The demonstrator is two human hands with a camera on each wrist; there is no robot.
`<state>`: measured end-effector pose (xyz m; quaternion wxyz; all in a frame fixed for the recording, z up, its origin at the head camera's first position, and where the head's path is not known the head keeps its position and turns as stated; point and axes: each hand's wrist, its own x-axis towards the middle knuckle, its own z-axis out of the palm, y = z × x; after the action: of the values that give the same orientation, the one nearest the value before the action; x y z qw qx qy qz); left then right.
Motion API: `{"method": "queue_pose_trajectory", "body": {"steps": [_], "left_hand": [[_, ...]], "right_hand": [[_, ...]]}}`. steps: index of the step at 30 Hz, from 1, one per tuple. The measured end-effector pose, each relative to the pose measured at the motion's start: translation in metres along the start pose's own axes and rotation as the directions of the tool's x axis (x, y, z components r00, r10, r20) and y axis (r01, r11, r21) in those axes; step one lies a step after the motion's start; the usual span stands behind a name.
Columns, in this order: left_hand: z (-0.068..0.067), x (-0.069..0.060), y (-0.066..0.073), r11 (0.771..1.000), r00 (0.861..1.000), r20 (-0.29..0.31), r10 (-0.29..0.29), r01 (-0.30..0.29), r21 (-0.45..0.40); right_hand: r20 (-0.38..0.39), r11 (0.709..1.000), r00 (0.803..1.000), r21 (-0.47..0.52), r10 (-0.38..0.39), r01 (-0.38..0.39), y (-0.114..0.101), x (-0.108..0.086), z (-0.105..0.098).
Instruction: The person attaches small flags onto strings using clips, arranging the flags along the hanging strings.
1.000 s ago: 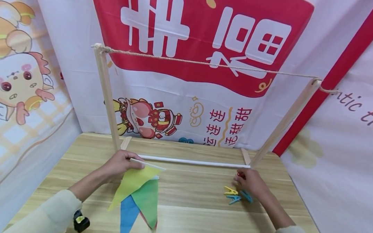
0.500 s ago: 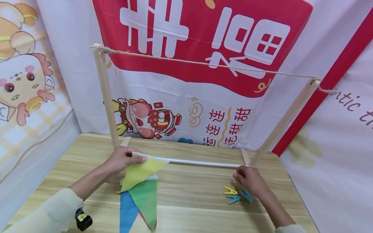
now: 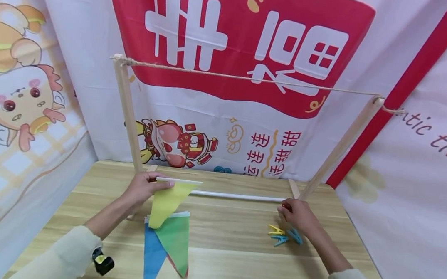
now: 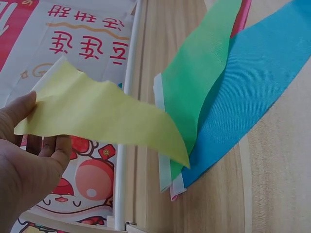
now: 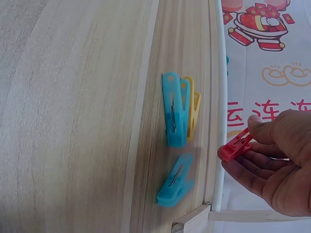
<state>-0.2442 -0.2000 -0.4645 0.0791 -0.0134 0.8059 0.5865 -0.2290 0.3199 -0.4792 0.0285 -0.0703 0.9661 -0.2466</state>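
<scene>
My left hand pinches a yellow triangular pennant at its white top edge. The pennant hangs down, its tip over a green pennant and a blue pennant lying overlapped on the table; a sliver of red or pink cloth shows beneath them. In the right wrist view, a red clothespin is held between thumb and fingers of my right hand. Near that hand lie a yellow clothespin and several blue clothespins.
A twine line runs between two wooden posts, the left post and the right post. A white rod joins them low down. Behind stands a printed cloth backdrop; underneath is a wood-grain table.
My left hand has lifted the yellow pennant up and slightly away from me, and its top edge has turned level. The right hand stays nearly in place with the red clothespin.
</scene>
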Motion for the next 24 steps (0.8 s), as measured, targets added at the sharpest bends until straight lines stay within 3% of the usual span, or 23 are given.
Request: {"method": "queue_pose_trajectory", "body": {"steps": [7,13,24], "left_hand": [[0.000,0.001,0.007,0.998,1.000,0.000,-0.023,0.023,-0.059],[0.000,0.002,0.014,0.997,1.000,-0.004,0.001,-0.001,-0.079],[0.000,0.002,0.023,0.989,0.999,-0.022,0.023,-0.026,-0.143]], "right_hand": [[-0.022,0.999,0.999,-0.013,-0.042,0.042,-0.003,0.002,0.001],[-0.038,0.996,0.996,-0.003,-0.085,0.085,-0.007,0.004,0.000],[-0.042,0.995,0.995,0.037,-0.093,0.095,-0.016,0.009,-0.002]]}}
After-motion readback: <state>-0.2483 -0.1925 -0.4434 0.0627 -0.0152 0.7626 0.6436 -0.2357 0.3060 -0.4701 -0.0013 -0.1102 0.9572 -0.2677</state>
